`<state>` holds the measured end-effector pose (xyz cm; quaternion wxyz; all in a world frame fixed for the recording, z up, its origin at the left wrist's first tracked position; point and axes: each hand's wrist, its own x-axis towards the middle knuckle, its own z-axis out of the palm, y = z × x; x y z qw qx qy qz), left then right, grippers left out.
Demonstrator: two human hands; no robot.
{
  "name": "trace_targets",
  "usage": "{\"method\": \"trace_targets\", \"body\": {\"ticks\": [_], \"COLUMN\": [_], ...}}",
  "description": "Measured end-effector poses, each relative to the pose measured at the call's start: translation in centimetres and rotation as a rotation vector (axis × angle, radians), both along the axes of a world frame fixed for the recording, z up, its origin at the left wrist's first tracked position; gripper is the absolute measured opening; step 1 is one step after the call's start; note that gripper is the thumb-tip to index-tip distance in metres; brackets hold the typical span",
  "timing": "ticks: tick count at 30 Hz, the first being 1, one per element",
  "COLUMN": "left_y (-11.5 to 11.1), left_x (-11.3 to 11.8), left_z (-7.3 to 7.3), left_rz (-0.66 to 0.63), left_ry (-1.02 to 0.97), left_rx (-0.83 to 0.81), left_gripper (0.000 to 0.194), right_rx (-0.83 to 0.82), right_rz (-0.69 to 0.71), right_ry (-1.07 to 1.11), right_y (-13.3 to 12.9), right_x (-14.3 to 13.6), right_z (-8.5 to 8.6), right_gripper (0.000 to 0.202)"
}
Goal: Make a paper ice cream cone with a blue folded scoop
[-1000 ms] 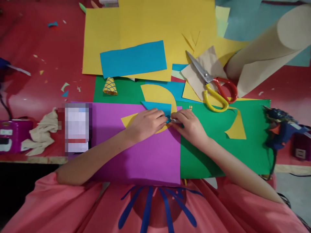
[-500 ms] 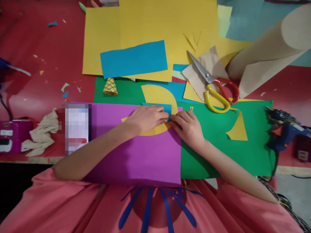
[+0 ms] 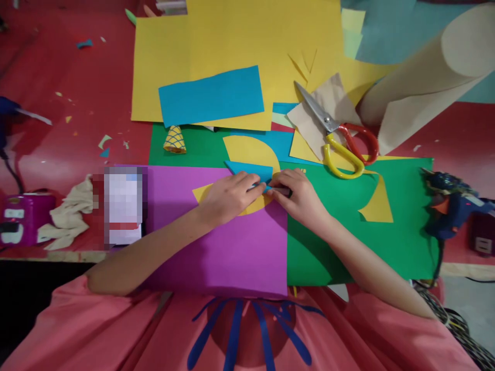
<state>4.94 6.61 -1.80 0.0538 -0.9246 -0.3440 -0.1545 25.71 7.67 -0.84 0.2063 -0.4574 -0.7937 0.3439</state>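
In the head view, the left hand [image 3: 228, 198] was at the centre of the frame, its fingers bent over a small blue paper [image 3: 253, 170] and pinching its lower edge. Just to its right, the right hand [image 3: 299, 193] had its thumb and fingertips closed on the same edge, with a slim rod-like thing [image 3: 285, 191] held in its grip. Beneath both lay a curved yellow piece [image 3: 255, 149], across a purple sheet [image 3: 216, 252] and a green sheet [image 3: 348, 247]. Upper right of centre, scissors [image 3: 328, 122] with one red and one yellow handle rested partly on a beige scrap [image 3: 338, 98]. A patterned yellow cone [image 3: 175, 140] stood left of centre, below a blue strip [image 3: 211, 96].
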Motion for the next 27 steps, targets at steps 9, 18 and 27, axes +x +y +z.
{"method": "trace_targets", "body": {"ticks": [9, 18, 27], "left_y": [1.2, 2.6, 4.4], "left_x": [-0.1, -0.2, -0.2], "left_z": [0.0, 0.4, 2.1], "left_rz": [0.055, 0.087, 0.095], "left_ry": [-0.076, -0.056, -0.060], "left_rx": [-0.152, -0.368, -0.609], "left_gripper": [0.020, 0.025, 0.020], "right_rx": [0.320, 0.432, 0.245], "right_rz": [0.043, 0.013, -0.110], "right_ry": [-0.195, -0.290, -0.043], "right_y": [-0.5, -0.6, 0.0], "right_x": [0.7, 0.1, -0.1], "right_z": [-1.2, -1.3, -1.5], "right_gripper": [0.018, 0.022, 0.014]}}
